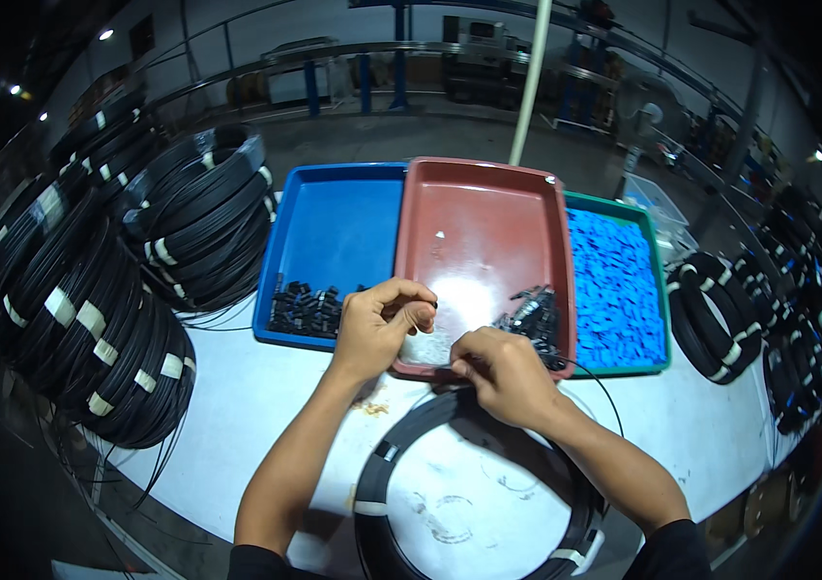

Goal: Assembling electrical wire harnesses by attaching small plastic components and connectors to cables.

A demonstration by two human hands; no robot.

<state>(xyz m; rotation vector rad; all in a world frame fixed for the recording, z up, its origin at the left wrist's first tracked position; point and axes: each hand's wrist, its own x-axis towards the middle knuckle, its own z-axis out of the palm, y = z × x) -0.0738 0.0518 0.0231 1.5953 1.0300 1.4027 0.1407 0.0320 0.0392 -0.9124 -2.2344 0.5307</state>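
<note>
My left hand (379, 327) hovers over the near edge of the red tray (488, 208), its fingers pinched on a small black part that is mostly hidden. My right hand (500, 375) sits just below the tray's near rim, fingers closed on a thin black cable end. A coil of black cable (384, 464) bound with white tape lies flat on the white table (247, 396) under both forearms. A thin strand of it loops past my right wrist. Small black parts (533, 314) are heaped in the red tray's near right corner.
A blue tray (334, 222) to the left holds more small black pieces (305, 309). A green tray (614, 280) on the right is full of blue pieces. Stacked black cable coils stand at the left (92, 319) and right (720, 319). Shelving and a fan stand behind.
</note>
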